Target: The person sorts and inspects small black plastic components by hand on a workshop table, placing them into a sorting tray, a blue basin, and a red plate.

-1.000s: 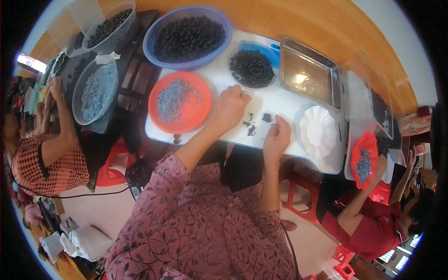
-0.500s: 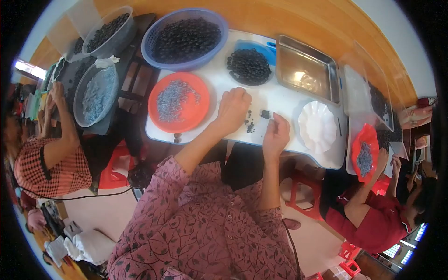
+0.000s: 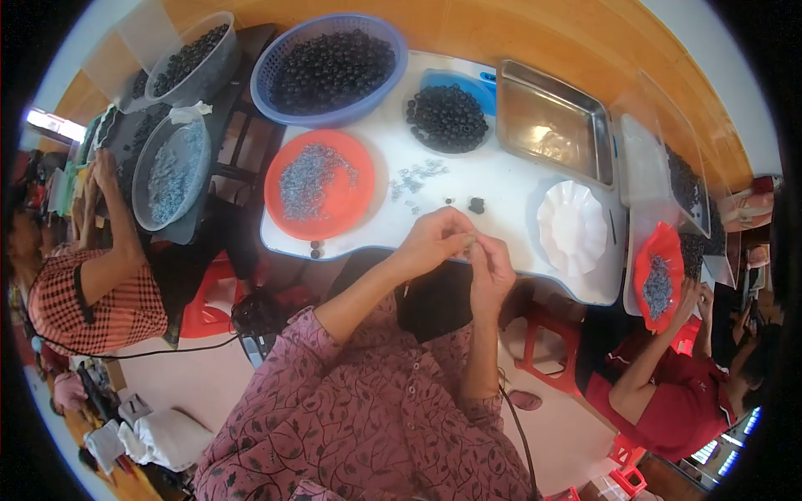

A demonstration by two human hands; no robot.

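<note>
My left hand (image 3: 436,244) and my right hand (image 3: 491,274) meet at the table's front edge, fingertips pinched together. Whatever they pinch is too small and covered to name. Just beyond them lie a small cluster of black pieces (image 3: 476,204) and a tiny black bit (image 3: 449,201). Farther left, small clear-silvery pieces (image 3: 420,174) are scattered on the white table (image 3: 384,234). A red plate (image 3: 355,209) to the left carries a heap of similar silvery pieces (image 3: 311,179). Behind my hands, black round parts (image 3: 447,118) are heaped by a blue scoop-like tray (image 3: 480,93).
A purple-blue basket (image 3: 261,90) of black parts stands at the back left. To the right are a metal tray (image 3: 555,125) and a white scalloped dish (image 3: 571,227). People work at both sides, one near a clear tub (image 3: 150,213), the other near a red dish (image 3: 660,242).
My left hand has drawn back toward me and right, uncovering the scattered silvery pieces. It now meets my right hand, which has come slightly nearer. Most loose black bits no longer show.
</note>
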